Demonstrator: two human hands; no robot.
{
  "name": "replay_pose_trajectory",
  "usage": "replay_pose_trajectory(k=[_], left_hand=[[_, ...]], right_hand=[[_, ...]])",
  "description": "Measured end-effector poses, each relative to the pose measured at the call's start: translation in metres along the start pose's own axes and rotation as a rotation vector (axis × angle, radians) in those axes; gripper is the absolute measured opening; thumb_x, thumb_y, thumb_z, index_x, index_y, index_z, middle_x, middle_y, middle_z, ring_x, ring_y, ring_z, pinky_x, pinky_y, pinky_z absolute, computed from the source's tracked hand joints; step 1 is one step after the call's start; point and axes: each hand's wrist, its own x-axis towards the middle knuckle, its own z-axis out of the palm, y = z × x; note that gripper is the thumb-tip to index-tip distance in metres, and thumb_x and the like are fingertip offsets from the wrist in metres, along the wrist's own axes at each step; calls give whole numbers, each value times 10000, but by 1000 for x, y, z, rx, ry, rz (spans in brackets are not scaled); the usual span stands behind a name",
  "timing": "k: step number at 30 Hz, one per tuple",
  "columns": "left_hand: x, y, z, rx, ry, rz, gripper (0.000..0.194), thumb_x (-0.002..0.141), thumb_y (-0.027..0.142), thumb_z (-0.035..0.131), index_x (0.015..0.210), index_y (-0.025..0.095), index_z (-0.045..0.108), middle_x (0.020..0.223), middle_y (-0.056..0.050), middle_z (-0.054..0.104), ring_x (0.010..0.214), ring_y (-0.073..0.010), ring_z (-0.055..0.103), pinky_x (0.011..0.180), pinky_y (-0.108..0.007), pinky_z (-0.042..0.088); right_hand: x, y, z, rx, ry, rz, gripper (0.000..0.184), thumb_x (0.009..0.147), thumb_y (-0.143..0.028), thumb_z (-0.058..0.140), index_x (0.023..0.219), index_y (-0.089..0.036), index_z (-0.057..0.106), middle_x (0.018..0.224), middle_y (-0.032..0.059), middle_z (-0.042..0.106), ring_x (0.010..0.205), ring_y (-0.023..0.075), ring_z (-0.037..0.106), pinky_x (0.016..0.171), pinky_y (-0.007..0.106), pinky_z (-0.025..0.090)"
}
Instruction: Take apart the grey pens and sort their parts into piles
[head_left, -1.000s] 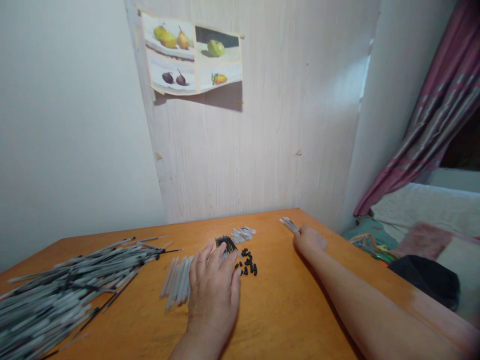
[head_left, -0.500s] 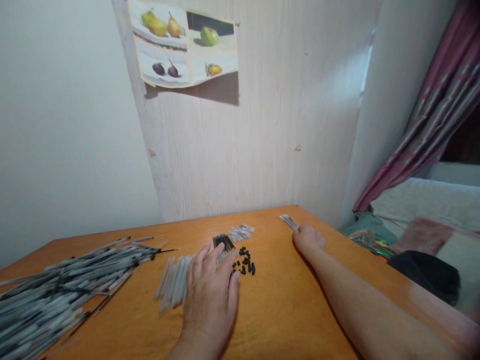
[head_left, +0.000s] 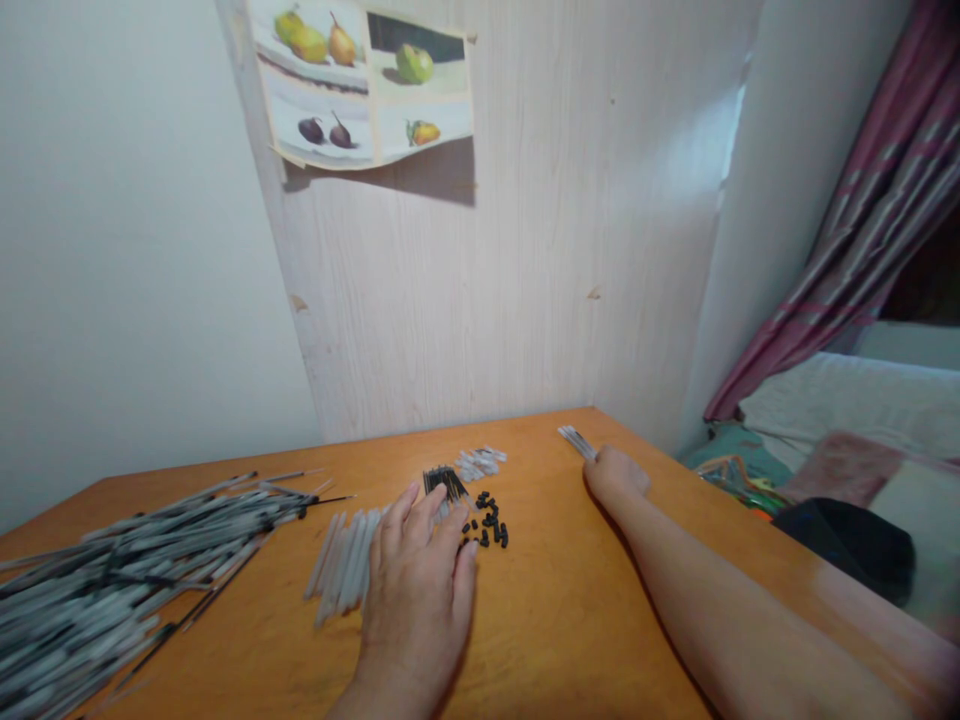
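Note:
My left hand (head_left: 418, 575) lies palm down with its fingers stretched out. Its fingertips reach over black-tipped pen refills (head_left: 442, 480) and partly hide them. Translucent pen barrels (head_left: 339, 565) lie side by side along its left edge. Small black plugs (head_left: 491, 520) are scattered by its thumb and index finger. Farther away, at the table's back right, my right hand (head_left: 616, 476) is closed round a bundle of thin pens (head_left: 576, 440). Their pale ends stick out beyond the fist, and the rest of them is hidden.
A large heap of pale and black pen sticks (head_left: 142, 580) covers the left of the orange table (head_left: 555, 620). Small clear caps (head_left: 481, 461) lie behind the refills. Past the table's right edge are a black item (head_left: 847, 550) and bedding. A wall stands behind the table.
The view has shifted very slightly. Both hands and the parts on the table hold their places.

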Motion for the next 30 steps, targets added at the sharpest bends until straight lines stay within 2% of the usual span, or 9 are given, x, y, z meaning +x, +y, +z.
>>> replay_pose_trajectory(k=[19, 23, 30], left_hand=[[-1, 0, 1, -13, -7, -6, 356, 854, 236, 587, 1201, 260, 664, 1338, -90, 588, 1349, -332, 391, 1066, -550, 413], [0, -1, 0, -16, -1, -4, 352, 853, 235, 586, 1194, 258, 667, 1323, -90, 596, 1336, -334, 404, 1062, -551, 415], [1, -1, 1, -18, -4, -8, 345, 846, 239, 596, 1183, 256, 672, 1338, -93, 587, 1352, -337, 392, 1073, -546, 408]], right_hand=[[0, 3, -2, 68, 10, 2, 379, 911, -375, 493, 1081, -106, 698, 1071, 243, 691, 1027, 353, 659, 805, 429, 490], [0, 9, -4, 114, 39, -20, 451, 949, -416, 399, 1112, -100, 677, 1089, 241, 680, 1020, 338, 658, 793, 412, 483], [8, 21, -3, 170, 101, 49, 467, 968, -364, 292, 1113, -151, 681, 1074, 197, 691, 964, 295, 668, 753, 360, 488]])
